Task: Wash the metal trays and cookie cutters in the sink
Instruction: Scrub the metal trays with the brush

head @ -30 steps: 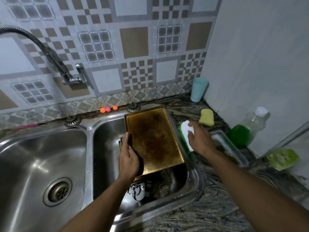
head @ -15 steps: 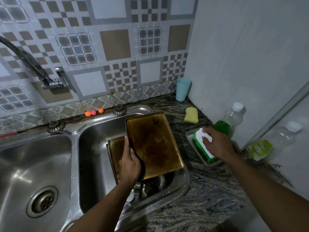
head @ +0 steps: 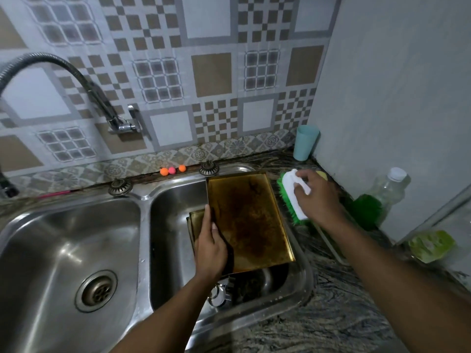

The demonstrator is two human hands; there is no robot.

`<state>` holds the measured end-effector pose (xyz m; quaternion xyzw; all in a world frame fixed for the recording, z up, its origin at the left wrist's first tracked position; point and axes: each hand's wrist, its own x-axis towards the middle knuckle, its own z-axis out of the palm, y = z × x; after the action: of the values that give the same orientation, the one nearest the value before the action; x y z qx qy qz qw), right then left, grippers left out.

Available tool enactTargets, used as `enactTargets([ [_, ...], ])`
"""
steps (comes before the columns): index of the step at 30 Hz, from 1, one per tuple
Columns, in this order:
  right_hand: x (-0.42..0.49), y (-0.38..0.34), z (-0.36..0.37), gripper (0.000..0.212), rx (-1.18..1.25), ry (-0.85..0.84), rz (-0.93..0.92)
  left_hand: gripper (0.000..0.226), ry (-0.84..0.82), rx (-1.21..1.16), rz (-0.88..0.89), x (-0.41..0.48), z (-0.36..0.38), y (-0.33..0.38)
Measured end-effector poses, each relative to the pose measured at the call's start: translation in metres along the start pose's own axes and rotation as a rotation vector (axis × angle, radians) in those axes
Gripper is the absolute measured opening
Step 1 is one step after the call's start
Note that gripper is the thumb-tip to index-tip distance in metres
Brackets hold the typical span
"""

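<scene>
Held the left grip (head: 211, 250) clamped on the left rim of the tray (head: 251, 225), propped aslant over the right sink basin (head: 173, 233) with long axis near-to-far. Kept the right grip (head: 319, 200) clenched round the scrub brush (head: 286, 200), just right of the tray's far end; likely needed a short leftward sweep.

Brown-stained golden tray (head: 248, 220), green-bristled white brush (head: 293, 200)

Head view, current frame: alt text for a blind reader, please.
A person's left hand holds a stained metal tray propped in the right sink basin, while the right hand grips a green-bristled scrub brush beside it.
</scene>
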<state>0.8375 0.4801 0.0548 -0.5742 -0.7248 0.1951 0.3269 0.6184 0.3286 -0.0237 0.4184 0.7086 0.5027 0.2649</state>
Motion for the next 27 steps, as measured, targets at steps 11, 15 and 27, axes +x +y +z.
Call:
enactTargets([
  [11,-0.020,-0.115,0.120,0.040,0.095,0.070,0.062,0.053,0.151,0.002,0.087,-0.014,-0.069,0.013],
  [15,-0.072,-0.176,0.163,0.041,0.220,-0.082,-0.381,0.052,0.263,0.000,0.064,-0.001,-0.092,0.006],
  [27,-0.076,-0.179,0.194,0.036,0.278,0.081,-0.050,0.049,0.298,0.018,0.092,0.020,-0.143,-0.022],
])
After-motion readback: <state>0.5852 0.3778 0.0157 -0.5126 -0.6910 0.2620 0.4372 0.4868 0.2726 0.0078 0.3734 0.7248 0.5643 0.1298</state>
